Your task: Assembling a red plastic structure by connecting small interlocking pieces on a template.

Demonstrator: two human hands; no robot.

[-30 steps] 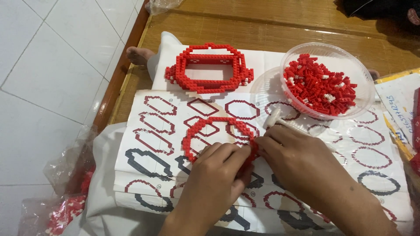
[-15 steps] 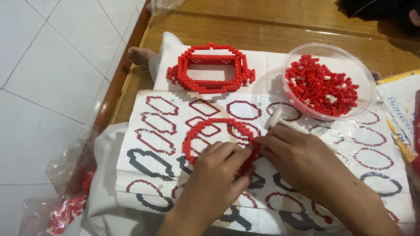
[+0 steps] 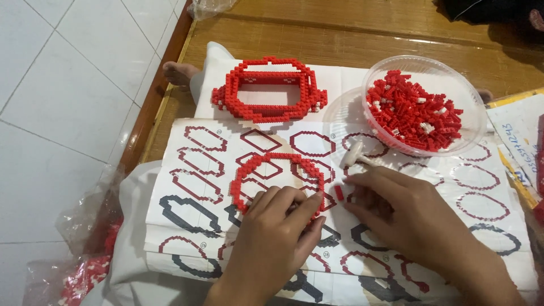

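Left hand point(image 3: 277, 226) fingers curled, pressing red brick ring point(image 3: 276, 180); right hand point(image 3: 408, 218) loose beside small red brick point(image 3: 339, 192).

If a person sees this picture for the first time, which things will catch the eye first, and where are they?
The eye goes first to the red brick ring in the middle of the instruction sheet, with the left hand pressing on its lower edge and the right hand beside a loose red brick. Behind it lies a larger red brick frame. At the upper right stands a clear plastic bowl full of red bricks.
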